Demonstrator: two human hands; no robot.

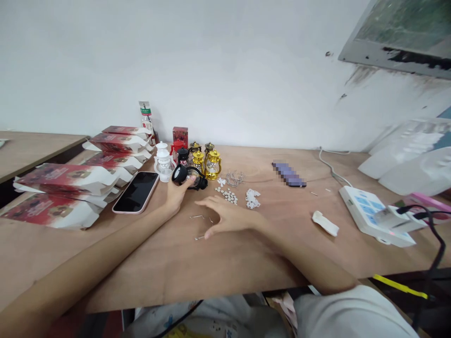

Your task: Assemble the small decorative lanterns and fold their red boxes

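My left hand [177,193] is closed around a small black lantern [193,178], tilted on its side with its round base toward the left. Over the table's middle, my right hand [230,215] is open, thumb and fingers spread apart. A thin bent metal wire [199,238] lies by the right thumb tip; whether they touch I cannot tell. Another bent wire [197,216] is between the two hands. Behind the held lantern stand a white lantern [164,162], a gold lantern [213,165] and several others in red, black, gold and bronze.
Red printed boxes [66,178] are piled at left, beside a phone [136,192]. Small round discs [227,195], white pieces [252,198] and a heap of wires [235,178] lie centrally. Rightward are another phone [289,174], a white scrap [324,223] and a power strip [369,211].
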